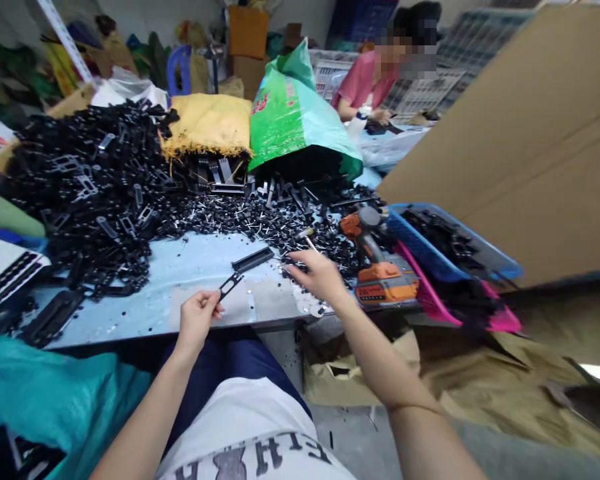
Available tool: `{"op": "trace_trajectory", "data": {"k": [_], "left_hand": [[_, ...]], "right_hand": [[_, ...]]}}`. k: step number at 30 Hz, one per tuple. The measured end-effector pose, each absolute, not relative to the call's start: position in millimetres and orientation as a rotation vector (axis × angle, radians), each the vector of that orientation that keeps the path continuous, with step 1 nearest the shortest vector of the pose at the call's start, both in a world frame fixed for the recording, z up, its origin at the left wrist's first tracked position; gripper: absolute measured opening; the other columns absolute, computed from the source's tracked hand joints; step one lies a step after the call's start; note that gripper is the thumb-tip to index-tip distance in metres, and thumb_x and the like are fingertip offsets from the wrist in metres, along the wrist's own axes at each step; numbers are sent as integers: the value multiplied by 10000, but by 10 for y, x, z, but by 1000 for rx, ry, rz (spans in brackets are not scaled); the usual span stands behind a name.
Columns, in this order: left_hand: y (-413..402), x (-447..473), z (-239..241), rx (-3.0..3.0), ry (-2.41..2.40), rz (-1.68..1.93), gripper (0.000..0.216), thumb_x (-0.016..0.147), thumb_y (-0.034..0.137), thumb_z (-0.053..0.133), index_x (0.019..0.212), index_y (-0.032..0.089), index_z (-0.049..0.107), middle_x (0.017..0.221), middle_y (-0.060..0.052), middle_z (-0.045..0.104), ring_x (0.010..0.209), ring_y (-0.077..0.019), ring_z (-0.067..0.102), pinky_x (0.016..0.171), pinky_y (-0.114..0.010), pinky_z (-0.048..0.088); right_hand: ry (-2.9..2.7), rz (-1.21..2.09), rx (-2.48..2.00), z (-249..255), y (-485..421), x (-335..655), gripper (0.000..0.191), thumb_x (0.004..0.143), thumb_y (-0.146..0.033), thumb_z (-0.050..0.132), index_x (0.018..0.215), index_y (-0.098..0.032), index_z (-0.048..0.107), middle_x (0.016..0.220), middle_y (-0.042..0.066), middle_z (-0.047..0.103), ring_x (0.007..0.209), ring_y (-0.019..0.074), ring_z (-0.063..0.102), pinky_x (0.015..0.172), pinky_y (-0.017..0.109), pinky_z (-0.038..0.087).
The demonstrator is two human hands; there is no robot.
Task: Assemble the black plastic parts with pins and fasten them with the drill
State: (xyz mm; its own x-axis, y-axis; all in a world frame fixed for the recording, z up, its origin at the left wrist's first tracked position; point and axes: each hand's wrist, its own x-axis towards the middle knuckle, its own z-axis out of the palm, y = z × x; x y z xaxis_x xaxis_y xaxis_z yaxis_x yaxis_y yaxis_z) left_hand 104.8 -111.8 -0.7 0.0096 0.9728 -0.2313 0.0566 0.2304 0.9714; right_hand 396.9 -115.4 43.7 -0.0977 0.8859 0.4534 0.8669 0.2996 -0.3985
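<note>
My left hand (198,316) is closed on the near end of a long black plastic strip (250,263), which slants up and right over the blue table (190,267). My right hand (316,272) reaches out past the strip's far end, fingers curled at the edge of a scatter of small black parts with metal pins (260,223). Whether those fingers hold anything is hidden.
A big heap of black plastic brackets (90,187) fills the left. An orange cordless drill (377,263) lies right of my hand, beside blue (425,250) and pink baskets. Yellow (207,123) and green sacks (295,120) stand behind; another person (375,80) works beyond. A cardboard sheet (530,133) leans on the right.
</note>
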Motion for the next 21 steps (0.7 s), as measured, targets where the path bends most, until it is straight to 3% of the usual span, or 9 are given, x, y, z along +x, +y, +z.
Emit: {"op": "trace_trajectory", "data": {"k": [4, 6, 9, 11, 16, 18, 21], "left_hand": [[-1012, 695, -229, 1379, 1630, 936, 384, 727, 511, 567, 660, 137, 621, 574, -37, 595, 562, -155, 552, 550, -259, 411], [-1006, 543, -303, 1650, 1809, 805, 365, 754, 481, 557, 650, 142, 639, 642, -79, 616, 664, -213, 576, 636, -321, 433], [-1021, 519, -345, 2103, 2004, 663, 336, 785, 427, 559, 938, 148, 667, 995, -163, 625, 963, -316, 538, 794, -429, 417], [-995, 606, -370, 2303, 1908, 580, 373, 815, 381, 541, 1128, 186, 598, 1143, -154, 578, 1062, -322, 490, 841, -449, 404], [-845, 759, -486, 2279, 1715, 619, 284, 873, 249, 430, 1106, 183, 578, 1035, -126, 618, 997, -277, 541, 859, -413, 427], [-821, 749, -495, 2159, 1652, 780, 277, 887, 259, 397, 1093, 173, 561, 1028, -125, 614, 1000, -262, 554, 867, -396, 437], [-836, 715, -424, 1914, 1538, 953, 274, 896, 306, 384, 1081, 167, 531, 1012, -106, 615, 916, -214, 596, 823, -349, 465]], "right_hand": [[-2340, 125, -1452, 71, -614, 3269, 425, 814, -317, 598, 1210, -169, 554, 1253, 123, 553, 1157, 254, 489, 964, 407, 385], [-2447, 200, -1482, -14, -360, 3181, 479, 780, -264, 643, 1234, -153, 536, 1243, 143, 560, 1168, 269, 488, 983, 429, 358], [-2443, 419, -1462, -68, -167, 3143, 385, 802, -267, 621, 1169, -156, 589, 1112, 137, 640, 1058, 256, 570, 951, 422, 380], [-2266, 617, -1415, -86, -158, 3109, 381, 811, -335, 604, 1154, -170, 600, 1113, 123, 640, 1007, 234, 594, 919, 393, 412], [-1642, 1141, -1223, -119, -229, 2990, 537, 745, -419, 635, 1221, -189, 539, 930, 52, 653, 828, 162, 611, 770, 310, 493], [-1543, 1093, -1195, -119, -229, 2943, 503, 755, -412, 618, 1206, -200, 548, 924, 48, 627, 831, 161, 592, 763, 311, 496], [-1675, 695, -1335, -138, -250, 2857, 473, 751, -330, 632, 1200, -197, 563, 1023, 90, 575, 935, 207, 542, 832, 359, 471]]}}
